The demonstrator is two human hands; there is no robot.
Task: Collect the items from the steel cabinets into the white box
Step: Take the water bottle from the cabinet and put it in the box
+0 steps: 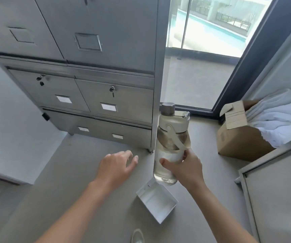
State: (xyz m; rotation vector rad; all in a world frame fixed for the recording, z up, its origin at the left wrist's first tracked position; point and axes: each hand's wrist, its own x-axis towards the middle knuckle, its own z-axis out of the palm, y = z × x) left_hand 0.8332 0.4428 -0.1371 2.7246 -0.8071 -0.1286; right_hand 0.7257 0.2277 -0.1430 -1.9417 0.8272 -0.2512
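The steel cabinet (97, 85), a tall box of dull brushed metal, showed two flat upper doors with recessed square frames, two drawers below them each with a lock (112, 88), and a bottom row, with four white paper labels (108, 107) in all. Right of the cabinet stood a dark-framed glass door (202, 50). Further right of the cabinet, one brown cardboard box (241, 139) sat with a flap open, and crumpled white cloth (279, 118) lay just beside it. At the cabinet's front right corner was one water bottle (171, 137), a clear plastic cylinder with a cream lid, a cream carry strap and a grey round cap. Its long axis ran nearly upright, cap pointing up and away from the person, base pointing down toward the floor (71, 172). Below the cabinet's right corner, on the smooth grey floor, lay one white box (157, 199), shallow, square and open-topped, with the bottle's base just above its far corner. The right hand (186, 167) gripped the bottle's lower half, thumb across the front and fingers curled round the far side. The left hand (116, 165) hovered before the cabinet's foot, fingers loosely spread, holding nothing.
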